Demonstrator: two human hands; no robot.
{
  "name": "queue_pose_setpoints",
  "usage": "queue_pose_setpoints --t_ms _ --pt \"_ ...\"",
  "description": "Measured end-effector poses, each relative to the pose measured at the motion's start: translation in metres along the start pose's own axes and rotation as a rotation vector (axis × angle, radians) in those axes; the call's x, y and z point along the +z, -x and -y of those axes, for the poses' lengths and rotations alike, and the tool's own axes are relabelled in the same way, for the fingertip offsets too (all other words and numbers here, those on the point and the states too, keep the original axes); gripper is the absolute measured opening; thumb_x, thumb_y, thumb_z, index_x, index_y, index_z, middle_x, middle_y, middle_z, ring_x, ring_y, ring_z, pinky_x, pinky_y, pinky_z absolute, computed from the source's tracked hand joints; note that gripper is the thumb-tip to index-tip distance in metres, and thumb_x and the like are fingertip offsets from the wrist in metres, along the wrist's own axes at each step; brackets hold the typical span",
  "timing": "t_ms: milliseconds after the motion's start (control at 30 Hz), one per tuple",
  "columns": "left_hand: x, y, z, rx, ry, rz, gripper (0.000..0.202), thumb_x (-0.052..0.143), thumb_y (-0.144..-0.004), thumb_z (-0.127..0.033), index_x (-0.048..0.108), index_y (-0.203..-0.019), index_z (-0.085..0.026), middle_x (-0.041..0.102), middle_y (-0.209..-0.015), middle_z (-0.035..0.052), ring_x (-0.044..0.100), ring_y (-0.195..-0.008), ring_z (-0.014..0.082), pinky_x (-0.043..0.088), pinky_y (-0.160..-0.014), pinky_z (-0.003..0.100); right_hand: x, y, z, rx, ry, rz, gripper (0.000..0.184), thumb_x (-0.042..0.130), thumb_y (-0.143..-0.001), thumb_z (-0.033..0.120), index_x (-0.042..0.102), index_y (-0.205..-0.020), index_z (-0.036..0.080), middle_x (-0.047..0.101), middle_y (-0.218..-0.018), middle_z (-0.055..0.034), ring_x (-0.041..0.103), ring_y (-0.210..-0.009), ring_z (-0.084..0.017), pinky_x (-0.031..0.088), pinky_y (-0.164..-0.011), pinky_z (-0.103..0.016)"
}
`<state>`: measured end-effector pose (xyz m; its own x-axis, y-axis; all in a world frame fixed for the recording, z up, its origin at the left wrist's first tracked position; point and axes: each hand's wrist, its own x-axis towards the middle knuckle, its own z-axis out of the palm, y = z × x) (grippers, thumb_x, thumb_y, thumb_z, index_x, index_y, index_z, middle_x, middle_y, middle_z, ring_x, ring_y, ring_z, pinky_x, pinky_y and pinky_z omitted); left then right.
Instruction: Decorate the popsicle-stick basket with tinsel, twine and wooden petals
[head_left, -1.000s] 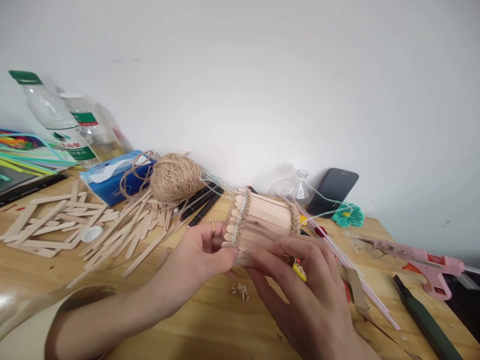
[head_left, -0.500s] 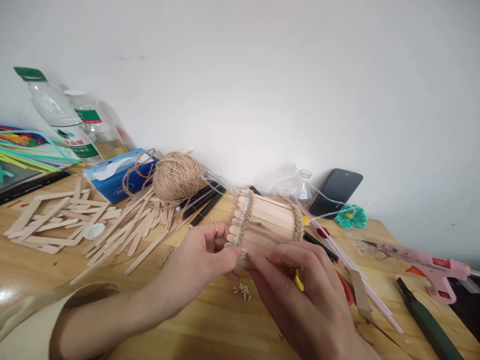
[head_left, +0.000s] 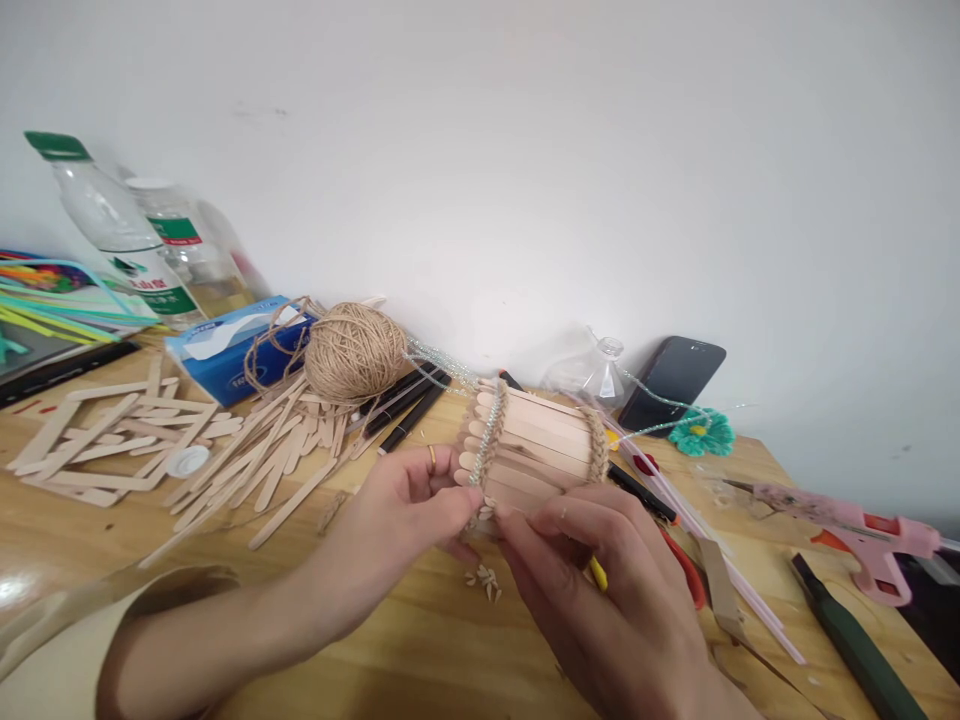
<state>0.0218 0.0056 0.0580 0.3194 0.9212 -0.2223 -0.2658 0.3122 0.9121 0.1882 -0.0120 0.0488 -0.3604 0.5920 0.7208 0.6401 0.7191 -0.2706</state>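
A small cylinder of popsicle sticks (head_left: 534, 445), banded with braided twine and a silver beaded trim, lies on its side on the wooden table (head_left: 420, 660). My left hand (head_left: 401, 515) grips its near left end, thumb and fingers pinched at the beaded trim. My right hand (head_left: 600, 590) closes on the cylinder's lower front edge, fingertips meeting the left hand's thumb. A ring shows on a left finger. The cylinder's underside is hidden by both hands.
A jute twine ball (head_left: 352, 352), loose popsicle sticks (head_left: 225, 450), a blue tissue box (head_left: 225, 350) and plastic bottles (head_left: 127, 240) lie left. Black pens (head_left: 409, 405), a phone (head_left: 671, 380), a green flower (head_left: 701, 432), a pink glue gun (head_left: 862, 535) and straws (head_left: 720, 570) lie right. Small shells (head_left: 484, 582) sit below the hands.
My right hand has slid left along the cylinder toward my left thumb. The cylinder has tilted slightly. The view shifted a little.
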Motion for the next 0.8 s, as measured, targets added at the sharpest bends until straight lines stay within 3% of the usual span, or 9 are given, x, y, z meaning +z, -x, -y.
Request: queue_pose_setpoints --t_ms 333,533,667,800 --pt "0.002 0.000 0.000 -0.007 0.003 0.046 0.005 0.061 -0.072 -0.019 0.065 -0.071 -0.015 0.068 -0.067 0.0008 0.058 -0.060 0.0099 0.051 -0.055 0.018 0.002 0.000 0.002 -0.030 -0.002 -0.031 0.021 0.059 -0.079 0.004 0.054 -0.092 0.019 0.060 -0.077 0.0006 0.057 -0.068 -0.013 0.050 -0.062 -0.027" --pt "0.001 0.000 0.000 -0.021 -0.020 -0.006 0.010 0.064 -0.068 -0.023 0.064 -0.070 -0.013 0.068 -0.069 0.0033 0.059 -0.064 0.0126 0.050 -0.056 0.021 -0.005 -0.003 0.003 -0.212 0.142 -0.003 0.020 0.054 -0.082 0.002 0.058 -0.098 0.015 0.064 -0.080 -0.0002 0.058 -0.073 -0.012 0.049 -0.079 -0.028" --pt "0.001 -0.001 0.001 -0.038 -0.069 -0.033 0.008 0.063 -0.068 -0.021 0.064 -0.071 -0.013 0.068 -0.072 0.0030 0.059 -0.066 0.0122 0.049 -0.057 0.020 -0.009 -0.007 0.005 -0.289 0.222 0.038 0.019 0.047 -0.087 0.004 0.061 -0.099 0.010 0.067 -0.077 -0.0014 0.059 -0.075 -0.013 0.049 -0.078 -0.027" --pt "0.003 -0.001 0.001 -0.026 -0.065 -0.032 0.006 0.060 -0.069 -0.019 0.062 -0.069 -0.014 0.066 -0.067 0.0016 0.058 -0.063 0.0113 0.048 -0.055 0.019 -0.010 -0.003 0.002 -0.284 0.192 0.034 0.018 0.050 -0.086 0.004 0.060 -0.101 0.009 0.065 -0.078 -0.0025 0.060 -0.076 -0.013 0.051 -0.076 -0.027"
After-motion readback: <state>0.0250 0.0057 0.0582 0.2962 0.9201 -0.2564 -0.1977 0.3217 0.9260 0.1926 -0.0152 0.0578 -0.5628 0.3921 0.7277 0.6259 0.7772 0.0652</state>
